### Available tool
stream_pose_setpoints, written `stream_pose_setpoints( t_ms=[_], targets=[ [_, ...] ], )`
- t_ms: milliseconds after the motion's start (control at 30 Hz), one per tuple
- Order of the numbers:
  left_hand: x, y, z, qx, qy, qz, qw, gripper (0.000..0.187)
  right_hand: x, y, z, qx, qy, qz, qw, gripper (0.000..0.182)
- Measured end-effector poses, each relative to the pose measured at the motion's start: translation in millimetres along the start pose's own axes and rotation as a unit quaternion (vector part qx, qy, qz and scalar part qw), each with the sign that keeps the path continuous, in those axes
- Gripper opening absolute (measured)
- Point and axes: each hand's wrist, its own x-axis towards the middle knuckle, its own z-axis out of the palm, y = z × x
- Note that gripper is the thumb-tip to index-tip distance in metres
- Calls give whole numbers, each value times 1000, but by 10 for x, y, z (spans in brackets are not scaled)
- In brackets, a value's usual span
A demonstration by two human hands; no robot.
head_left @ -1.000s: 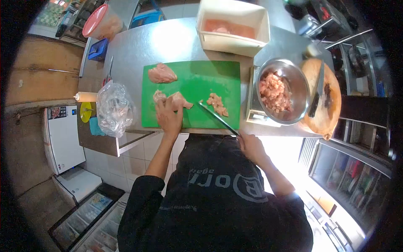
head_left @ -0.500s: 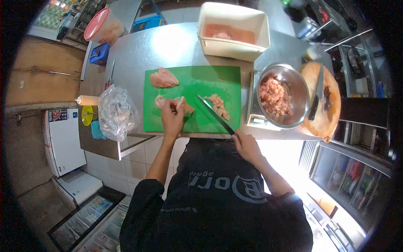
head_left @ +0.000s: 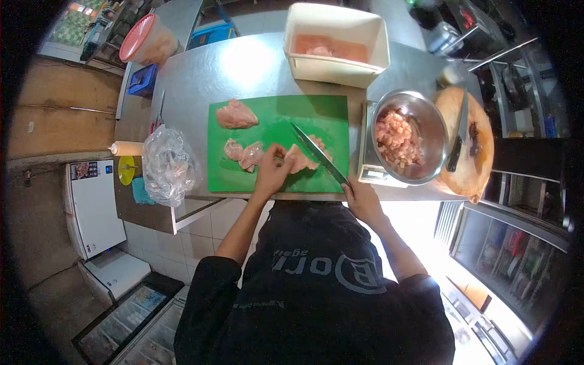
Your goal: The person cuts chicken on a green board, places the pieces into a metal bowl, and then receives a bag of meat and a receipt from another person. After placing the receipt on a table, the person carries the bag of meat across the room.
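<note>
right grip (head_left: 363, 198): wrapped round long dark-handled steel knife (head_left: 320, 153); left grip (head_left: 275, 172): pinching pale pink raw meat strip (head_left: 304, 160), newly shifted right, hence now within the knife's reach; beneath: green rectangular cutting board (head_left: 274, 111), grey metal counter (head_left: 194, 74).

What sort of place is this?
Probably a commercial kitchen, judging by the broad metal worktop, the raw meat on a green cutting board, and the metal bowl of cut-up meat.
</note>
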Motion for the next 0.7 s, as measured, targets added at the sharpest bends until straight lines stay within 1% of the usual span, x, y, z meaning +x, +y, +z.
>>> stream_pose_setpoints(
  t_ms=[33, 67, 100, 133, 167, 233, 267, 333, 367, 433, 467, 533, 567, 633, 700],
  targets=[
    [5, -24, 7, 158, -23, -34, 986, 22, -11, -25, 1, 2, 11, -7, 1000, 26],
    [-25, -49, 25, 158, -23, -35, 987, 22, -36, -56, 1, 2, 10, -8, 1000, 26],
    [-95, -26, 64, 240, 57, 24, 969, 21, -89, -133, -40, -8, 10, 6, 1000, 25],
    [-133, -15, 90, 318, 135, 83, 935, 20, -132, -178, -73, -19, 9, 21, 1000, 25],
    [-138, -31, 94, 317, 134, 80, 935, 20, -161, -186, -82, -20, 7, 22, 1000, 25],
    [-137, -96, 101, 247, 103, 207, 941, 15, -197, -196, -92, -38, -2, 2, 999, 23],
    [-135, -123, 139, 246, 105, 204, 942, 15, -209, -209, -102, -40, -5, 2, 999, 23],
    [-145, -176, 253, 227, 48, 290, 929, 17, -232, -240, -101, -70, -18, -11, 997, 23],
    [-157, -207, 285, 226, 49, 287, 930, 17, -234, -219, -80, -71, -20, -11, 997, 23],
    [-173, -258, 339, 246, 54, 324, 912, 20, -228, -169, -54, -104, -15, -37, 994, 22],
    [-175, -286, 352, 245, 56, 321, 913, 20, -230, -145, -64, -106, -18, -38, 993, 22],
    [-179, -323, 364, 266, 95, 347, 894, 18, -233, -186, -143, -131, -35, -31, 990, 21],
    [-181, -342, 368, 266, 96, 343, 896, 18, -234, -215, -171, -132, -38, -32, 990, 21],
    [-179, -340, 369, 258, 103, 349, 895, 19, -234, -254, -205, -177, -45, -12, 983, 23],
    [-172, -351, 374, 256, 105, 349, 895, 19, -156, -224, -122, -177, -58, -12, 982, 25]
  ],
)
